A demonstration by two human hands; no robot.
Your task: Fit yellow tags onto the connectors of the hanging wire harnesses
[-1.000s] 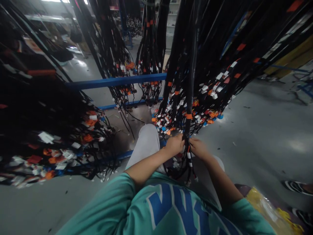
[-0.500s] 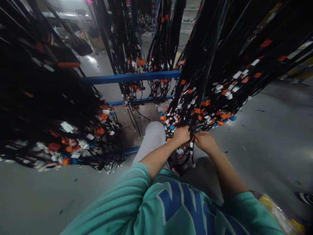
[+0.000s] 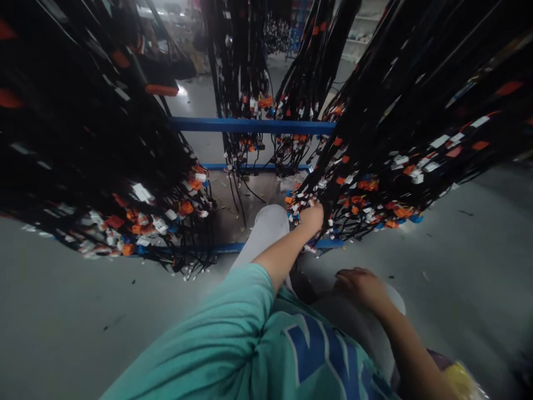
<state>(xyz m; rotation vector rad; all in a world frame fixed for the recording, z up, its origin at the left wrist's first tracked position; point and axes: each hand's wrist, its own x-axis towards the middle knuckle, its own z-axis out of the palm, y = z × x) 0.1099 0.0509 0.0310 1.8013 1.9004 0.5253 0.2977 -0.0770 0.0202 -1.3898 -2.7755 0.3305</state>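
Observation:
My left hand [image 3: 313,218] is at the lower end of a hanging bundle of black wire harnesses [image 3: 353,150], its fingers curled in among the cables and partly hidden by them. White, orange and blue connectors crowd around it. Lower and to the right, my right hand [image 3: 363,286] is above my bent right leg, apart from the harnesses. Its fingers reach out to the left with nothing visible in them.
Another thick harness bundle [image 3: 137,139] hangs on the left. A blue rack bar [image 3: 254,125] crosses ahead, and a lower blue rail [image 3: 227,248] runs near the floor. Smaller harness bundles hang behind. Scraps lie on the grey floor [image 3: 449,266]. A yellow plastic-wrapped thing [image 3: 462,380] sits at lower right.
My right hand has left the harnesses and drawn back down toward my leg. The cable ends that hung between both hands have moved in with the bundle. The view has shifted left.

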